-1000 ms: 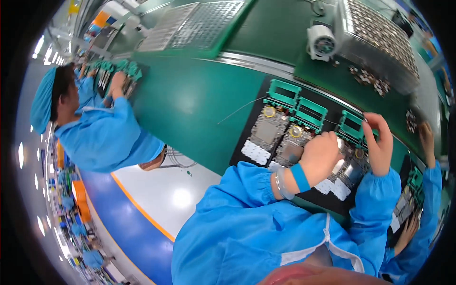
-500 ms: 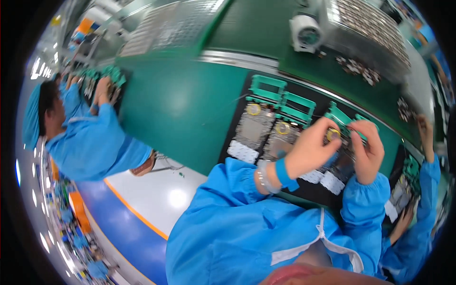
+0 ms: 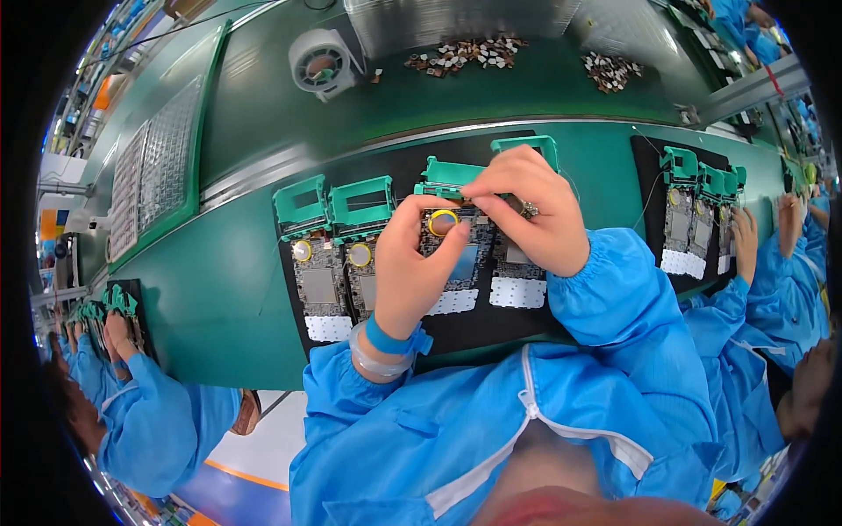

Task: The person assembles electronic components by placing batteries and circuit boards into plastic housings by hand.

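Observation:
Both my hands are over a dark circuit board [image 3: 462,273] with a yellow-ringed round part [image 3: 443,223] and a green plastic frame [image 3: 454,173] at its far end. My left hand [image 3: 414,263] curls over the board's left side, thumb on its face and index finger reaching the far edge. Pinched fingers of my right hand [image 3: 537,209] meet that index fingertip beside the frame; whatever is in the pinch is too small to make out. Similar boards lie alongside: one at far left [image 3: 318,285], one partly under my left hand [image 3: 361,282], one under my right [image 3: 517,263].
The boards lie on a black mat [image 3: 421,337] on the green bench [image 3: 219,307]. Beyond a metal rail stand a small white fan [image 3: 324,66] and piles of small parts [image 3: 469,57]. Co-workers sit left [image 3: 167,412] and right [image 3: 745,351]; another black mat with boards [image 3: 653,188] lies right.
My view has swung right and levelled, so the bench and boards appear farther left. My hands stay at the same board, with the right hand's fingers now closed near the left index fingertip.

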Available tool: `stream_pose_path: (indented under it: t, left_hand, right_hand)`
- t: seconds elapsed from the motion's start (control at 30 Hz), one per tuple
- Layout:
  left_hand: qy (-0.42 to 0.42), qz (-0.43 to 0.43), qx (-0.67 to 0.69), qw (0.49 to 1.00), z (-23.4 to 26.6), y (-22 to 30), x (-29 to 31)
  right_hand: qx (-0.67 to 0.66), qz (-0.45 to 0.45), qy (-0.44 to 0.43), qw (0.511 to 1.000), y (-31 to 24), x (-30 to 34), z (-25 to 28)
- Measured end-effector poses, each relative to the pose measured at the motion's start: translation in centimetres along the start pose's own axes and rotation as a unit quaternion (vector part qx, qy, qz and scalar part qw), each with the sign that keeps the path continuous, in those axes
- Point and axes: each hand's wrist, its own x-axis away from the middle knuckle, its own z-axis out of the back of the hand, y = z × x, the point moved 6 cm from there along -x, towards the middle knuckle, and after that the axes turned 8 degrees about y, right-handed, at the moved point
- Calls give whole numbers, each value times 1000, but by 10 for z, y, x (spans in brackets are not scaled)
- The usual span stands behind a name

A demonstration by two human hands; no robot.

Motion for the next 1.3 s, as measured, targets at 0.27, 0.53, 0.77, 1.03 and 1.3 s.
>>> stream_pose_path:
  t: [0.27, 0.53, 0.77, 1.03, 1.3]
  left_hand:
    - [-9, -10, 9, 1000, -2, 3, 0]
    - [-12, 7, 42, 999, -3, 3, 0]
    - [-13, -5, 67, 998, -4, 4, -2]
    - [62, -43, -9, 997, -2, 4, 4]
    - [50, -37, -165, 984, 14, -17, -5]
  right_hand:
    - [-7, 2, -15, 1000, 3, 0, -2]
    - [-17, 9, -16, 1000, 3, 0, -3]
    - [-145, -100, -51, 983, 8, 10, -15]
    - [-224, -185, -60, 955, 17, 16, -21]
    - [-16, -144, -120, 982, 55, -76, -20]
